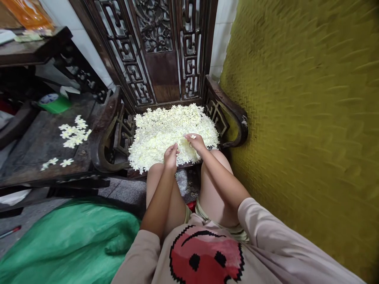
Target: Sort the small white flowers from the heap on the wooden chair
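A thick heap of small white flowers (166,128) covers the seat of a dark carved wooden chair (233,112) in front of me. My left hand (171,154) rests at the heap's near edge, its fingers curled together over the flowers. My right hand (195,141) hovers just above the pile and pinches one white flower between thumb and fingertips. My knees sit directly below the chair's front edge.
A dark wooden table (35,146) at left bears a small cluster of white flowers (74,132) and a green container (55,103). A green plastic sack (65,240) lies on the floor at lower left. A yellow-green wall (304,118) fills the right side.
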Action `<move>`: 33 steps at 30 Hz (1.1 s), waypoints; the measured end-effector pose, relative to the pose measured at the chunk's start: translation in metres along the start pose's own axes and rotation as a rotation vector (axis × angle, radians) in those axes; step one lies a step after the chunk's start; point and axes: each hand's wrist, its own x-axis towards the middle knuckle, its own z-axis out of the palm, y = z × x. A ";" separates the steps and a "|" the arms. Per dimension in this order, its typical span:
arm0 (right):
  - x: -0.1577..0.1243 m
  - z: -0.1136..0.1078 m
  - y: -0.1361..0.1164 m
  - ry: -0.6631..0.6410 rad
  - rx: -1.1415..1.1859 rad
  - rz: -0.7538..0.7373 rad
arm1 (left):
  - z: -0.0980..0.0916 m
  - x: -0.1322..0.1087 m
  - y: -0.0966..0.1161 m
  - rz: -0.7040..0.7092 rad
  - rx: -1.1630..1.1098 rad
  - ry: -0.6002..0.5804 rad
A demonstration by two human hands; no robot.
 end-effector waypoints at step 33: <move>-0.022 0.018 -0.010 -0.196 -0.177 -0.327 | 0.003 0.016 0.010 -0.195 -0.290 -0.199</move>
